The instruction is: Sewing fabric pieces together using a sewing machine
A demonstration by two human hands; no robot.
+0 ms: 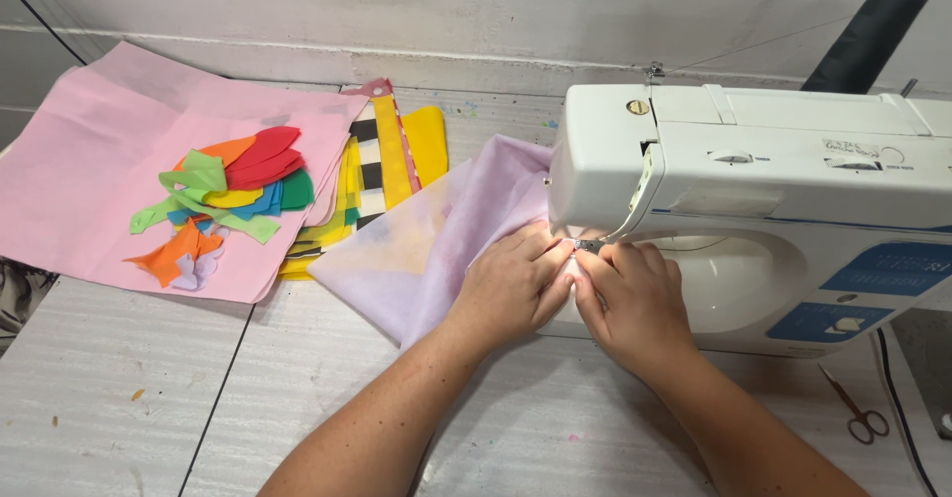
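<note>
Both hands press on a pale lilac cloth (436, 249) at the foot of a white sewing machine (754, 199). The left hand (511, 284) lies flat on the cloth, fingers stretched toward the needle area, palm down — pressing, not clenched. The right hand (635, 299) sits just beside it, fingertips bent and pinching the cloth edge right under the presser foot; the two hands nearly touch at the fingertips. The cloth spreads leftward from under the machine head across the grey table (149, 398), its far edge lying over a stack of yellow and checked fabric (382, 175). Further left lies a pink sheet (89, 170) with a small heap of coloured scraps (233, 194) on it — red, green, orange, yellow, blue. A dark thread spool (863, 41) stands behind the machine, and small scissors (863, 418) lie on the table near the machine's right end, well apart from the hands.
</note>
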